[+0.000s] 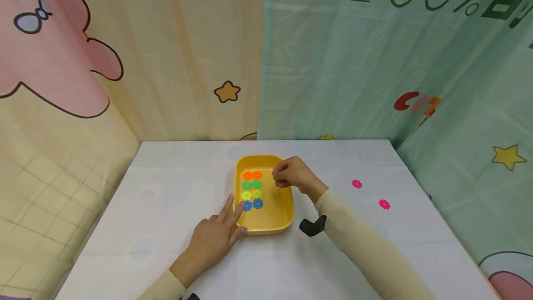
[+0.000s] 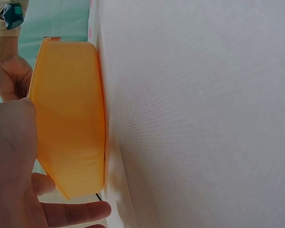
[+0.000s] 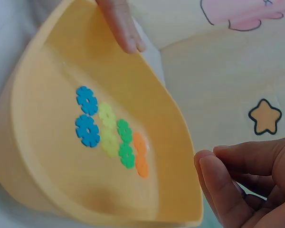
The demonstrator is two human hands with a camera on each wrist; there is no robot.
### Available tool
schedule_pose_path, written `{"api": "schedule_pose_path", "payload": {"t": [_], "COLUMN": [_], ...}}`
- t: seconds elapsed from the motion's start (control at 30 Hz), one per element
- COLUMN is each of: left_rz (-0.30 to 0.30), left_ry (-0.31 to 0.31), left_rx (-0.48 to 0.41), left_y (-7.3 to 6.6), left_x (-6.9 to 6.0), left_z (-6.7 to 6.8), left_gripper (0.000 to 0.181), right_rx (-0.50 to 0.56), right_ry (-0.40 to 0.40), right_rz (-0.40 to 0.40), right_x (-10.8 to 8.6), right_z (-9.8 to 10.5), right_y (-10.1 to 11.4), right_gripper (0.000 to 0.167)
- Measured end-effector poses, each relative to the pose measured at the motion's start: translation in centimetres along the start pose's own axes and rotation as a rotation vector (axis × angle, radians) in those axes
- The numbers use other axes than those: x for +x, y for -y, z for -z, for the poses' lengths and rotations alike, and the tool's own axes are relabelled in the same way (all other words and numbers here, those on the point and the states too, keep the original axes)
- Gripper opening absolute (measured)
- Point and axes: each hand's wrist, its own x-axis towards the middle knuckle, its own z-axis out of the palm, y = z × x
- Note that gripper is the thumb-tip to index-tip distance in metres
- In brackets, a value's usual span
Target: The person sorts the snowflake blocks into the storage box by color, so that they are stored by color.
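Observation:
A yellow plastic tray (image 1: 272, 219) sits on the table. In its left half lie flower-shaped plastic discs in side-by-side pairs: orange (image 1: 257, 175), green (image 1: 257, 184), yellow (image 1: 246, 195) and blue (image 1: 257, 203). My left hand (image 1: 214, 237) touches the tray's near-left edge with fairly straight fingers, one fingertip reaching over the rim. Above the right rim, my right hand (image 1: 297, 175) has its fingers curled, thumb and fingertips together. The right wrist view shows no disc between those fingertips (image 3: 206, 159). Two pink discs, one farther back (image 1: 356, 184) and one nearer (image 1: 384, 204), lie right of the tray.
A white cloth covers the table (image 1: 175, 175). Behind it hang a cream curtain (image 1: 187, 59) and a green curtain (image 1: 325, 68), both printed with cartoons. A black wrist device (image 1: 312, 227) sticks out from the right sleeve.

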Motion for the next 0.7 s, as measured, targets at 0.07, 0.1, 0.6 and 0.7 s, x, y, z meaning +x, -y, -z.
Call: {"api": "schedule_pose_path", "payload": {"t": [0.07,0.1,0.6,0.7], "left_rz": [0.001,0.002,0.007,0.010], "left_ry": [0.003,0.002,0.020,0.022], "left_rx": [-0.004,-0.004,0.001,0.008], "left_y": [0.0,0.0,-0.1,-0.1], "left_x": [0.0,0.1,0.2,0.3], "left_z": [-0.1,-0.1,0.0,0.1], "left_gripper": [0.064,0.064,0.065,0.065], "right_rx": [0.036,0.049,0.181,0.192], "right_ry": [-0.018,-0.025,-0.153,-0.183], "right_rz": [-0.009,-0.014,-0.052,-0.075], "right_x": [-0.2,-0.3,-1.0,-1.3], "right_z": [1.4,2.2,11.6,13.2], "right_y": [-0.3,-0.5,-6.3,-7.5], "right_gripper": [0.011,0.014,0.025,0.024]}}
